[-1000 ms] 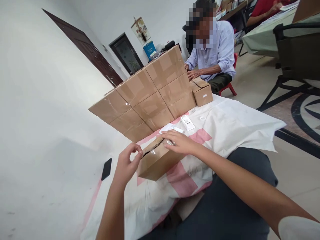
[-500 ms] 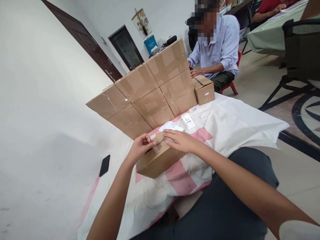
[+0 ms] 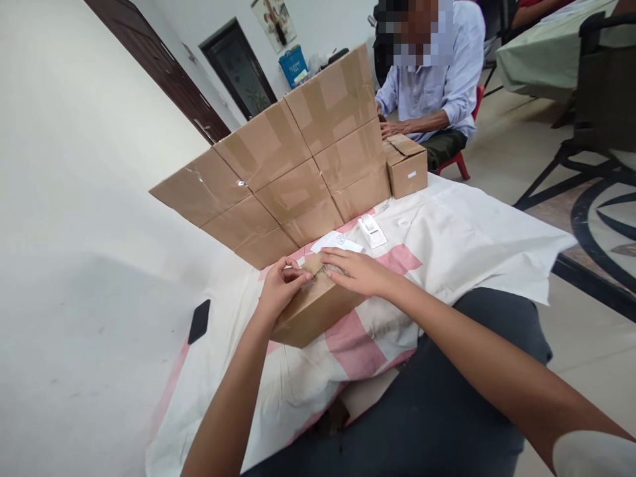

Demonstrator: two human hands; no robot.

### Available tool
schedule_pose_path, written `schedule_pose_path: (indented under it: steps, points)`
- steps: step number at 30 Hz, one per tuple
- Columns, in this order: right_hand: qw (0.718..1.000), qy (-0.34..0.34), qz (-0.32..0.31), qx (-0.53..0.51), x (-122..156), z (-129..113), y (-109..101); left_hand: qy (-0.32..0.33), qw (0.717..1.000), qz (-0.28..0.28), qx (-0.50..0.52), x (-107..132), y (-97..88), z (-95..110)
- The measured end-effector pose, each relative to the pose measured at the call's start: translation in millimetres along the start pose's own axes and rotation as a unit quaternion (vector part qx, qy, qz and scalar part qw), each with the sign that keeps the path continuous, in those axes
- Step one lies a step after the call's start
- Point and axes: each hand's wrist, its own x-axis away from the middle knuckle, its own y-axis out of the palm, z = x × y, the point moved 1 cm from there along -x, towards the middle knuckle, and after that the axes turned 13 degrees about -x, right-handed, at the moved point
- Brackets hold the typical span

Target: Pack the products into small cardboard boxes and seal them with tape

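Cardboard, plain brown and matte: I see a small box [image 3: 318,306] on the pink-and-white cloth [image 3: 447,238], in front of the stacked cartons [image 3: 278,172]. My left hand [image 3: 279,286] pinches at its glossy taped top seam; my right hand [image 3: 358,271] lies flat, fingers together, pressing the flap.

No writing here is sharp enough to read.

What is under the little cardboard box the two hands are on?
The cardboard box sits on a white cloth with pink stripes. The left hand and right hand press its top flaps. What lies beneath the cloth, and inside the box, is hidden.
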Motion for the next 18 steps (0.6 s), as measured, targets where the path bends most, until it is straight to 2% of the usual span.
schedule_pose_path:
  steps: [4, 12, 18]
  points:
    - [1.000, 0.003, 0.006, -0.006, 0.2, 1.1, 1.5, 0.004, 1.000, 0.010, -0.016, 0.1, 0.1, -1.3]
    - [1.000, -0.009, 0.006, -0.005, 0.4, 3.0, 3.1, 0.057, 0.992, 0.025, -0.106, 2.1, 3.5, -9.4]
    - [1.000, -0.002, 0.006, -0.008, 0.7, 2.6, 2.8, 0.074, 0.987, 0.026, -0.144, 6.2, 5.9, -6.0]
